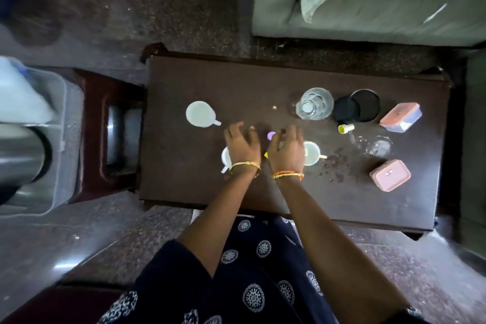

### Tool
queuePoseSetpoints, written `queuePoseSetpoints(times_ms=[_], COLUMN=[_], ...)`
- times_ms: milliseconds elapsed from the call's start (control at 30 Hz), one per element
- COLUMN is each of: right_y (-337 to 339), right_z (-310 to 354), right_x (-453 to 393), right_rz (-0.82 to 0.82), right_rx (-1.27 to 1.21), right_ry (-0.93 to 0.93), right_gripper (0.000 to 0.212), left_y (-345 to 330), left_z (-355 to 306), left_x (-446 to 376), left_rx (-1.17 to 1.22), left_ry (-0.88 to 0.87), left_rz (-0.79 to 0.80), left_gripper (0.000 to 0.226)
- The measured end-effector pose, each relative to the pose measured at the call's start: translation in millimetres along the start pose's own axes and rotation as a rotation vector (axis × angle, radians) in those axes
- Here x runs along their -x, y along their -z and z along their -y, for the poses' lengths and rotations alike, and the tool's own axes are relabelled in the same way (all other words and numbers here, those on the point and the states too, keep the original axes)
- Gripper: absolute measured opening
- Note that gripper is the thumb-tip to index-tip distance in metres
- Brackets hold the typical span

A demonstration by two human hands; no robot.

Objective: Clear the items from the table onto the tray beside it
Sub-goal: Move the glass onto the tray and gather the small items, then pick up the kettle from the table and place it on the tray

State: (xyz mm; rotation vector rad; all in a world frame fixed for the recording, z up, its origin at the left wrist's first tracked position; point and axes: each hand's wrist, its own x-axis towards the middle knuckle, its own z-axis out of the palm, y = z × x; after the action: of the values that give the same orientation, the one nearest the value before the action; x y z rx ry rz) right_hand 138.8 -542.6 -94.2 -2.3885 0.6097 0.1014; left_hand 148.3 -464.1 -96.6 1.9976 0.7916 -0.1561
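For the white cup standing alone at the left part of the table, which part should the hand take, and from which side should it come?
Take the white cup by its small handle, which sticks out toward the lower right, facing the hands. The left hand is nearest, so coming from that side seems easiest. The cup stands upright with open table around it, so gripping its rim from above would probably also work.

Left hand [240,143]: palm down over the table [184,179], fingers spread and loosely curled, nothing visibly gripped; gold bangle at wrist. Right hand [288,148]: palm down just beside the left, near the table's middle, fingers bent forward, grip hidden from view; orange and gold bands at wrist. Both forearms bare, reaching from the table's near edge, nearly parallel.
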Motion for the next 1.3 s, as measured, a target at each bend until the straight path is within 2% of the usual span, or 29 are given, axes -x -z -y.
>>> queuePoseSetpoints(times_ms=[100, 233, 400, 467, 533, 633, 733, 833, 967, 1033, 1133, 1233, 1300], right_y=[-30.0, -68.4, -128.2, -153.9, -176.1, -207.0, -231.2, -247.1, -255.7, -257.0, -253.9, -248.1, -246.6], right_z=[27.9, 89.1, 180.7, 220.9, 259.4, 316.0, 362.3, 394.0, 401.5, 392.0, 372.9, 365.0, 363.7], right_x=[42.2, 99.7, 170.3, 200.8, 227.9, 265.2, 290.6, 304.8, 311.7, 309.2, 301.6, 298.2, 294.8], right_rz=[0.260, 0.450, 0.743, 0.848, 0.922, 1.019, 1.162, 1.235, 1.210, 1.142, 1.041, 1.024, 0.993], right_rx=[-0.015, -0.046, -0.090, -0.132, -0.188, -0.234, -0.248, -0.276, -0.376, -0.365, -0.330, -0.298, -0.276], right_ry=[0.126, 0.193, 0.258, 0.250, 0.234, 0.234, 0.199, 0.104, -0.122, -0.152, -0.109, -0.046, -0.047], right_gripper=[0.009, 0.009, 0.010, 0.011, 0.013, 0.014, 0.015, 0.024, 0.035, 0.037, 0.037, 0.051, 0.060], left_y=[68.3, 173.9, 317.6, 373.6, 417.9, 468.5, 496.1, 509.3, 505.2, 496.7, 482.5, 463.5, 448.2], left_z=[34.6, 81.1, 126.7, 141.3, 147.9, 159.3, 173.3, 179.4, 188.5, 193.7, 204.0, 215.6, 221.6], left_x=[-10.0, -23.0, -45.3, -53.2, -58.8, -72.1, -90.0, -100.9, -98.1, -91.0, -85.5, -86.5, -88.5], left_rx=[0.065, 0.280, 0.590, 0.612, 0.619, 0.691, 0.738, 0.764, 0.630, 0.651, 0.953, 1.052, 1.087], left_ry=[0.173, 0.406, 0.505, 0.512, 0.463, 0.397, 0.352, 0.428, 0.487, 0.491, 0.587, 0.811, 0.928], left_rz=[-0.156, -0.399, -0.772, -0.946, -1.027, -0.997, -0.848, -0.766, -0.736, -0.724, -0.721, -0.664, -0.544], left_gripper=[0.019, 0.016, 0.003, 0.020, 0.040, 0.054, 0.043, 0.044, 0.054, 0.053, 0.034, 0.006, 0.028])
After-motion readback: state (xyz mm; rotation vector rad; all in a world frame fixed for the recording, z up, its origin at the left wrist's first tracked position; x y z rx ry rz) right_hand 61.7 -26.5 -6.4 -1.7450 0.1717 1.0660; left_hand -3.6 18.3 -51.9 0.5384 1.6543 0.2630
